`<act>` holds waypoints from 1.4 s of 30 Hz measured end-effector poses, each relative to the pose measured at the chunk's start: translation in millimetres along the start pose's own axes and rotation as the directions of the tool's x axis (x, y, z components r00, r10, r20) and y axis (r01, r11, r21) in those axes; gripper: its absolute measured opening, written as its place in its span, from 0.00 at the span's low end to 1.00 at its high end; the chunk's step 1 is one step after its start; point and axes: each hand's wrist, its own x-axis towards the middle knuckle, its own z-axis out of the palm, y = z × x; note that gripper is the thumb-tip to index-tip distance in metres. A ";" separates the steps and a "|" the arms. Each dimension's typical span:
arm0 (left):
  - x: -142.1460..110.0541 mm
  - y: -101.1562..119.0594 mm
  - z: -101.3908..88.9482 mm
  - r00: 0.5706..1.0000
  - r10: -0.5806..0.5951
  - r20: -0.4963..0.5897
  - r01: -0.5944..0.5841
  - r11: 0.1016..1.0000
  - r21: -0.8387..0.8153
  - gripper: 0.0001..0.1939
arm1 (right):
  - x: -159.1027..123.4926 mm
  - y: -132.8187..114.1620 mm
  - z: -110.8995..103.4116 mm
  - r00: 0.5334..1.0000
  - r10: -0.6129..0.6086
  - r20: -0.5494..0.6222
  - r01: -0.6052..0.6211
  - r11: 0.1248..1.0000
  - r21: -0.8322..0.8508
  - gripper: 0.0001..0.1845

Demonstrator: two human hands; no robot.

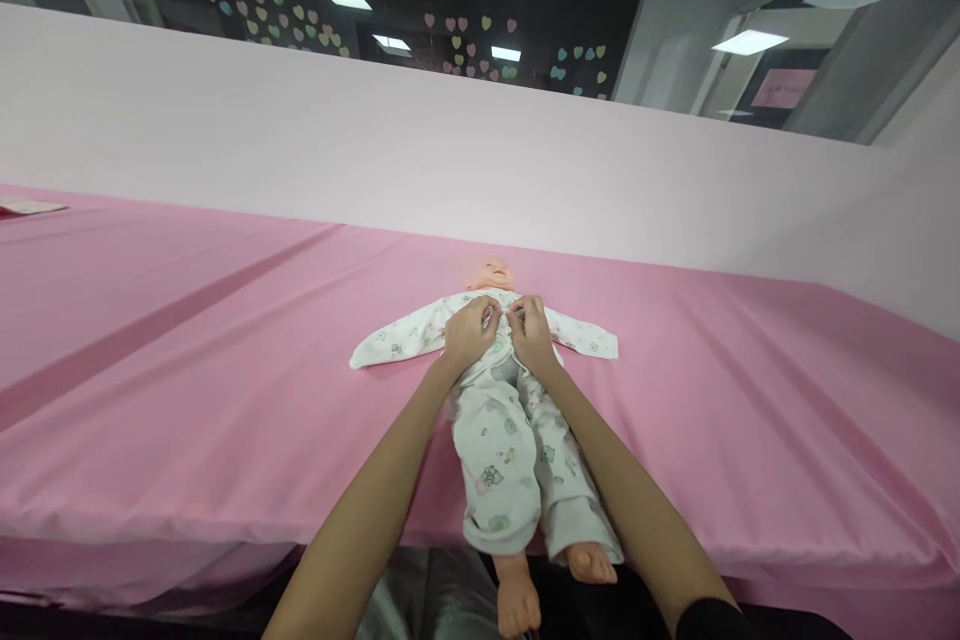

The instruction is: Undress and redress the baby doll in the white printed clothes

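Observation:
A baby doll (pixel 495 275) lies on its back on a pink-covered table (pixel 187 360), head away from me, bare feet hanging over the near edge. It wears a white printed sleepsuit (pixel 510 450) with the sleeves spread out flat to both sides. My left hand (pixel 469 332) and my right hand (pixel 531 328) rest on the doll's chest, close together. The fingers of each hand are curled and pinch the front edges of the sleepsuit near the collar.
A pale pink wall or screen (pixel 375 140) rises behind the table. A flat light-coloured sheet (pixel 26 207) lies at the far left of the table. Above the screen, paper hearts (pixel 270 20) decorate a dark window.

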 end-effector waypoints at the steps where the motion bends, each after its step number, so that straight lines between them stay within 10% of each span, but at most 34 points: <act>1: -0.3 0.6 0.1 1.000 0.013 -0.011 -0.013 1.000 -0.006 0.08 | -0.5 -0.5 0.3 1.000 0.004 -0.007 -0.004 1.000 -0.011 0.05; 13: -0.7 11.7 -4.3 0.998 -0.046 0.053 0.051 0.994 -0.093 0.10 | 0.4 -6.3 -9.2 0.996 0.074 0.055 -0.083 0.981 0.178 0.08; 19: -1.6 14.7 -16.6 0.989 -0.039 0.145 0.039 0.999 0.008 0.15 | -3.5 -17.6 -20.2 0.992 0.100 -0.073 -0.099 0.995 0.012 0.07; 28: -0.8 8.2 -27.9 0.948 0.034 0.316 0.024 0.984 -0.176 0.10 | 4.9 -20.1 -41.4 0.906 0.161 0.392 -0.156 0.987 -0.044 0.05; 42: -4.0 14.1 -30.7 0.937 -0.020 0.349 0.109 0.965 -0.238 0.07 | 7.5 -21.2 -46.1 0.790 0.421 0.446 -0.536 0.827 0.170 0.10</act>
